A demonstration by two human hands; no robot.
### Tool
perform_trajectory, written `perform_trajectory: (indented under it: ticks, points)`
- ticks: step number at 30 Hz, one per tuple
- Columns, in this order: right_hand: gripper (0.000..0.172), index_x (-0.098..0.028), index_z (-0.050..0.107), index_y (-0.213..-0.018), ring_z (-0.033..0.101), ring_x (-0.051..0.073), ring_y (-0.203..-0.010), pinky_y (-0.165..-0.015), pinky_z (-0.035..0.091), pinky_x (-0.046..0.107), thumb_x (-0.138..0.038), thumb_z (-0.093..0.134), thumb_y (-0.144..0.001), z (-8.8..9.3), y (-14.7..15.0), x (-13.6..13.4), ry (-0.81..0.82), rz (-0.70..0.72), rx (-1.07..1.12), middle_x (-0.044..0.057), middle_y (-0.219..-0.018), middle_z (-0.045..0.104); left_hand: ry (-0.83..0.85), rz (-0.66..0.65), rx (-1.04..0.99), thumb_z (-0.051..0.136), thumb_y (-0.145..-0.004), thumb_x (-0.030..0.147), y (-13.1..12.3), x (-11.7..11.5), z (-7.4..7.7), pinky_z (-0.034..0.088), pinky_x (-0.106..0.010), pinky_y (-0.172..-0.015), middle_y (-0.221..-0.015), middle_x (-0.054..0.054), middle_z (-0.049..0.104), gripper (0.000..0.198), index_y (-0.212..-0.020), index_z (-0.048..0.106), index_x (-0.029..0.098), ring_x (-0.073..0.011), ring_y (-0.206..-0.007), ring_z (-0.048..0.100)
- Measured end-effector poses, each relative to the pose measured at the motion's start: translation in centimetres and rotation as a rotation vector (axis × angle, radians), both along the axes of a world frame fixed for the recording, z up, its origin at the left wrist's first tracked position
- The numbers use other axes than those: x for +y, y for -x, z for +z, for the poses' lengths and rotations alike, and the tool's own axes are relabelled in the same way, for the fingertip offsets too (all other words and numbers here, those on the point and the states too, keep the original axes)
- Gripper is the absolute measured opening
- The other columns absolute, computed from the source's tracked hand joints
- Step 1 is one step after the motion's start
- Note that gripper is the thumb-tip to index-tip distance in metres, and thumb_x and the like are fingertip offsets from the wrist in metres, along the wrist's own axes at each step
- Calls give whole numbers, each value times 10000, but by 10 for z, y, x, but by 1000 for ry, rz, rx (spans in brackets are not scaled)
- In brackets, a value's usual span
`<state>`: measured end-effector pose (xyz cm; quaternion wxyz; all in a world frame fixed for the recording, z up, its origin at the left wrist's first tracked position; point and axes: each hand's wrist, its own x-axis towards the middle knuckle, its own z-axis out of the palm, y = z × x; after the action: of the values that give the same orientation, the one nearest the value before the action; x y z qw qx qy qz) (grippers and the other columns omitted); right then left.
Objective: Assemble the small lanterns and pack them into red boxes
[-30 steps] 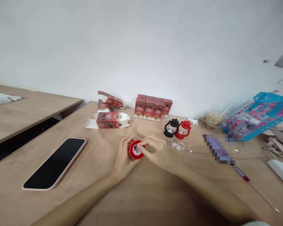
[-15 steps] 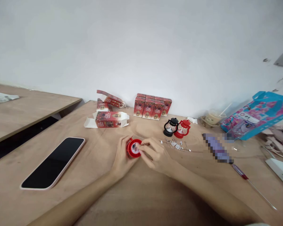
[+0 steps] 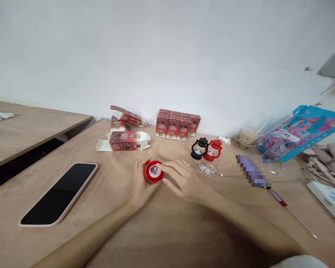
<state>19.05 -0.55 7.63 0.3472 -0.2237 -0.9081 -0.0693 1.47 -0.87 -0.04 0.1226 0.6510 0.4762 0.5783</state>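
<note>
My left hand (image 3: 140,188) is wrapped around a small red lantern (image 3: 149,178), whose round underside faces up. Inside the red rim shows a pale disc with a small dark part in it. From the right, my right hand (image 3: 184,180) reaches over the lantern, index fingertip at the disc and thumb apart near the rim. I see nothing between those fingers. Farther back stand a black lantern (image 3: 196,153) and another red lantern (image 3: 209,156) side by side. Small white and metal parts (image 3: 208,170) lie scattered in front of them.
Several upright red boxes (image 3: 173,126) stand by the wall. Opened red boxes (image 3: 124,140) lie to their left. A phone (image 3: 60,194) rests at left. On the right are a screwdriver (image 3: 277,196), a blurred purple item (image 3: 252,171), a drink cup (image 3: 247,137) and a blue floral bag (image 3: 290,149).
My right thumb and index finger, close together at the lantern's underside before, are now apart. More of the dark part inside shows. The whole view has shifted slightly.
</note>
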Motion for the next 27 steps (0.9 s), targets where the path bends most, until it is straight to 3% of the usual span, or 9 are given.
perform_trajectory:
  ticks: [4, 6, 8, 12, 16, 21, 27]
  points:
    - [248, -158, 590, -1084, 596, 191, -859, -760, 463, 324, -158, 406, -918, 0, -29, 12, 8, -127, 97, 93, -921, 662, 29, 18, 0, 669, -686, 241, 1, -1, 1, 458, -447, -940, -1125, -58, 469, 579, -1203, 407, 232, -247, -1084, 529]
    - [231, -157, 629, -946, 584, 193, -769, -695, 444, 319, -154, 401, -916, -7, -46, 19, 3, -201, -31, 85, -811, 654, 37, 30, -10, 677, -681, 237, 1, -2, 3, 457, -434, -945, -1115, -54, 465, 584, -1198, 407, 226, -238, -1083, 525]
    - [248, -160, 645, -865, 570, 193, -723, -667, 424, 317, -150, 401, -909, -17, -61, 24, 13, -186, -235, 82, -760, 649, 48, 33, -22, 686, -688, 248, 0, -4, 4, 455, -428, -951, -1117, -53, 459, 586, -1200, 402, 227, -233, -1086, 517]
    - [258, -171, 666, -896, 589, 194, -784, -711, 403, 326, -98, 419, -881, -32, -83, 26, 9, -106, -400, 91, -839, 691, 81, 16, -36, 686, -718, 294, -1, -4, 4, 446, -441, -964, -1128, -57, 458, 580, -1217, 397, 237, -231, -1083, 509]
    - [228, -175, 676, -948, 603, 204, -820, -744, 405, 342, -123, 467, -874, -35, -87, 23, 3, -124, -451, 94, -863, 709, 73, 3, -58, 649, -761, 334, -1, -3, 2, 427, -454, -995, -1181, -72, 442, 567, -1249, 373, 248, -239, -1146, 482]
    - [253, -181, 627, -1098, 608, 227, -930, -853, 430, 384, -207, 525, -868, -36, -82, 21, 133, -133, -482, 99, -951, 688, 54, 11, -40, 648, -762, 337, 0, -2, 0, 447, -438, -976, -1151, -72, 454, 559, -1247, 385, 243, -239, -1125, 502]
    - [144, -178, 662, -866, 620, 189, -828, -732, 486, 308, -215, 522, -879, -43, -78, 24, 354, -129, -218, 84, -868, 655, 43, -5, -21, 655, -754, 316, 1, -2, -2, 452, -438, -960, -1149, -71, 451, 582, -1260, 376, 242, -240, -1109, 504]
